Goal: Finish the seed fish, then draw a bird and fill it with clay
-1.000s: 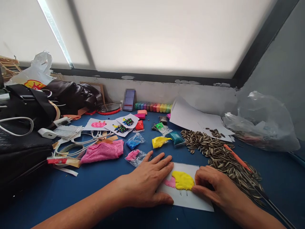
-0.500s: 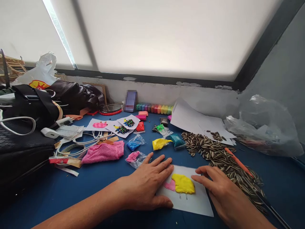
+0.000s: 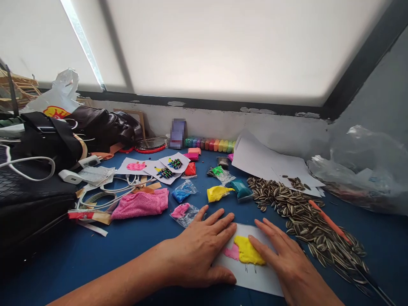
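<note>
A white sheet of paper (image 3: 255, 280) lies on the blue table, bearing a flattened patch of yellow clay (image 3: 250, 251) and a smaller pink clay patch (image 3: 232, 252) joined to its left side. Short pen-drawn legs show under the yellow. My left hand (image 3: 204, 250) rests flat with spread fingers over the paper's left edge, partly covering the pink. On the right side, my right hand (image 3: 280, 255) is open, its thumb at the yellow clay's upper right edge and its other fingers stretched over the paper.
Striped sunflower seeds (image 3: 306, 221) spread at right, with an orange tool (image 3: 330, 221) on them. Beyond my hands lie bags of yellow clay (image 3: 216, 194), teal clay (image 3: 241, 190), blue clay (image 3: 181, 193) and pink clay (image 3: 181, 211). A pink cloth (image 3: 142, 203) and black bag (image 3: 32, 204) sit left.
My right hand has moved left over the paper, and its thumb now reaches the yellow clay. My left hand stays flat in place. The whole view has shifted slightly.
</note>
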`<state>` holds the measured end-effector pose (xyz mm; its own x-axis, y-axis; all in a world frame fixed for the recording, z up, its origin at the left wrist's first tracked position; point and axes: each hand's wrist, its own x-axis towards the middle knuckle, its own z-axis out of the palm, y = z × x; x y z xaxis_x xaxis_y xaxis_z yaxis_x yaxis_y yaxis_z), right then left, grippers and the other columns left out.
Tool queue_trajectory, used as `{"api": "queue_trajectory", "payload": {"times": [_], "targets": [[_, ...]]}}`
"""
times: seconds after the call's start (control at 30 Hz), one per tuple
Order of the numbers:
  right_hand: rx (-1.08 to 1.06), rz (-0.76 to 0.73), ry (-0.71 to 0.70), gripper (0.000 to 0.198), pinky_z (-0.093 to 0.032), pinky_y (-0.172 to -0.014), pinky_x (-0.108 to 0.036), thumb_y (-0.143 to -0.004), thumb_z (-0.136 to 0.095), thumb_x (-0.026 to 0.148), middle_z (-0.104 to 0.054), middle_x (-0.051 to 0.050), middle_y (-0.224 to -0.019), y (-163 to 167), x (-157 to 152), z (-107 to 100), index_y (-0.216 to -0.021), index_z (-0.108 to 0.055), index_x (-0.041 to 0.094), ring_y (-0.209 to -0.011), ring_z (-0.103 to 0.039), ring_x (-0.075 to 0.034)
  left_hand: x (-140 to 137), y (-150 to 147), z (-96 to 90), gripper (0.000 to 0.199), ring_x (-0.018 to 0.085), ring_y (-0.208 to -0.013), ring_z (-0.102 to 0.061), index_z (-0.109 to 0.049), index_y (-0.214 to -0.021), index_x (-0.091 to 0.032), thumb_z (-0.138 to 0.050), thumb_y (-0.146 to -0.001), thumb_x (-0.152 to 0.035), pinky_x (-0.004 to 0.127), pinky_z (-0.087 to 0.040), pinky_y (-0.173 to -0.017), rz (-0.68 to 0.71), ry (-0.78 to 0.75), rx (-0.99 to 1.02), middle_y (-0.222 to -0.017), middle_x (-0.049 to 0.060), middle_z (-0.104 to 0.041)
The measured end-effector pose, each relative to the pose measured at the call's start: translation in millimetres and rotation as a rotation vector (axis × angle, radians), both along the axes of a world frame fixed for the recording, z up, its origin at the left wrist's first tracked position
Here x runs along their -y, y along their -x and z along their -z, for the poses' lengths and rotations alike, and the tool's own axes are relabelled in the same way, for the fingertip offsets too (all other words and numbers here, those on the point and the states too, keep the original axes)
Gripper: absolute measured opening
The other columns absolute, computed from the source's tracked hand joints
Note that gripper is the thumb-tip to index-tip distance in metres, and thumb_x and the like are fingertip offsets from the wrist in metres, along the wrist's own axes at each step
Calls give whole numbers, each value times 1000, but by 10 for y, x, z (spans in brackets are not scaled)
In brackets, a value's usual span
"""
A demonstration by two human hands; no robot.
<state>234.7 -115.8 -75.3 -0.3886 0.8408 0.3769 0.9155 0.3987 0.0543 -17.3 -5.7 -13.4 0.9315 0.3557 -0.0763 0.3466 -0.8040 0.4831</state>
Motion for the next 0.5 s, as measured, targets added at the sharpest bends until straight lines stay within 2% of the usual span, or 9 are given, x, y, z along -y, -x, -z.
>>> {"api": "queue_trajectory", "payload": {"times": [0.13, 0.3, 0.5], "targets": [[-16, 18, 49, 55, -51, -94, -53, -85, -44, 7, -48, -16, -149, -47, -14, -49, -132, -62, 28, -136, -45, -34, -5, 6, 11, 84, 34, -149, -13, -28, -153, -18, -52, -88, -65, 62, -4, -118, 1, 2, 0, -161, 11, -18], [-31, 16, 129, 62, -52, -93, -55, -83, -42, 4, -48, -17, -149, -9, -24, -114, -137, -59, 30, -135, -47, -35, 3, 10, -2, 84, 34, -149, -12, -27, -154, -17, -51, -89, -65, 62, -3, -118, 5, 2, -7, -161, 12, -17], [10, -11, 59, 63, -55, -87, -56, -82, -41, 3, -51, -22, -144, 75, -21, -213, -135, -60, 30, -131, -50, -37, 5, 4, -1, 85, 35, -149, -13, -28, -153, -16, -52, -88, -65, 62, -3, -118, 6, -3, -2, -160, 14, -18]]}}
